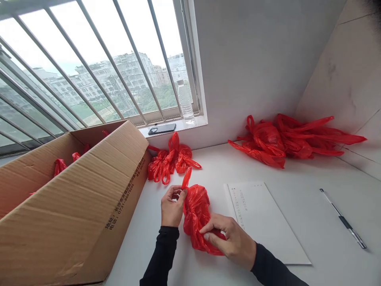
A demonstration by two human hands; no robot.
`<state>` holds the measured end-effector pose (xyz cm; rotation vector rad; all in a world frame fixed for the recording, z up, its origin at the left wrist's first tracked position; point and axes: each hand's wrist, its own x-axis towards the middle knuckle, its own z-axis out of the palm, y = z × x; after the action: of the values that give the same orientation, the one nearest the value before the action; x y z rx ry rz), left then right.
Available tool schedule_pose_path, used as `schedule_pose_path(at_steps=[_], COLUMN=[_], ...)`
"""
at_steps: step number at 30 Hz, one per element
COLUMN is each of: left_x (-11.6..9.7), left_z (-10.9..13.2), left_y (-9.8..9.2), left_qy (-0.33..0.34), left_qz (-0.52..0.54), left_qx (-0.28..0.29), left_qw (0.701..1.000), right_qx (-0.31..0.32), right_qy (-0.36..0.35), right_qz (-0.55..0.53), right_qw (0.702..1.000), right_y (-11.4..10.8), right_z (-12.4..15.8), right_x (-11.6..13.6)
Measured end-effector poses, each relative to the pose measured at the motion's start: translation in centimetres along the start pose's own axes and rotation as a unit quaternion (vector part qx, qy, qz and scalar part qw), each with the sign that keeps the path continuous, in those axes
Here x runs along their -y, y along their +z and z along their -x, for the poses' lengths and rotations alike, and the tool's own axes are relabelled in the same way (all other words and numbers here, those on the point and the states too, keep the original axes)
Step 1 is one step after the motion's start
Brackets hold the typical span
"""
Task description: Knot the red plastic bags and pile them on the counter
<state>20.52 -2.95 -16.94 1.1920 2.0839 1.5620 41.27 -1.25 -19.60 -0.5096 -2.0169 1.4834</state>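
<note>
A full red plastic bag [197, 210] rests on the white table at the centre, its neck twisted or knotted. My left hand [174, 204] pinches one upright red handle of it at the bag's upper left. At the lower right of the same bag, my right hand [230, 236] has thumb and index finger closed on red plastic. What is inside the bag is hidden. Behind my left hand lies a group of small tied red bags [171, 159], between the box and the wall.
A large open cardboard box [98, 190] with red bags inside fills the left. More red bags [274, 139] lie along the wall. A notebook [264, 218] and pen [343, 220] are on the right. A phone [162, 128] and bottle [185, 102] stand on the sill.
</note>
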Motion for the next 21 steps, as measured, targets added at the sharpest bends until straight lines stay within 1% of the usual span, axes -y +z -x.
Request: schedule_pose_path(at_steps=[3,5,7,9,11,14,16,18,21], left_x=[-0.9,-1.6,-2.3,-2.9,-3.2,-2.8,-1.9,-0.7,1.4], left_z=[-0.6,-1.5,-3.0,-4.9,-7.0,-9.1,-9.3,-8.5,-6.4], left_y=[-0.9,-2.2,-4.1,-6.0,-7.5,-8.6,-8.5,-8.2,-7.7], left_qy=[-0.006,0.002,0.025,0.053,0.074,0.095,0.118,0.142,0.154], left_qz=[0.016,0.009,-0.013,-0.051,-0.105,-0.2,-0.259,-0.313,-0.391], left_qx=[0.001,-0.023,-0.062,-0.108,-0.15,-0.183,-0.186,-0.174,-0.115], left_qw=[1.0,1.0,0.998,0.992,0.98,0.958,0.941,0.923,0.9], right_qx=[0.01,0.033,0.049,0.052,0.047,0.04,0.034,0.029,0.023], right_qy=[0.008,0.013,0.013,0.009,0.003,0.002,0.004,0.005,0.002], right_qz=[-0.018,-0.035,-0.046,-0.05,-0.052,-0.045,-0.037,-0.031,-0.026], right_qw=[1.0,0.999,0.998,0.997,0.998,0.998,0.999,0.999,0.999], right_y=[0.4,0.8,1.1,1.3,1.4,1.4,1.4,1.4,1.4], right_z=[0.3,0.5,0.8,0.9,1.0,1.0,1.0,1.0,0.9], right_x=[0.2,0.3,0.3,0.3,0.3,0.2,0.0,-0.1,-0.2])
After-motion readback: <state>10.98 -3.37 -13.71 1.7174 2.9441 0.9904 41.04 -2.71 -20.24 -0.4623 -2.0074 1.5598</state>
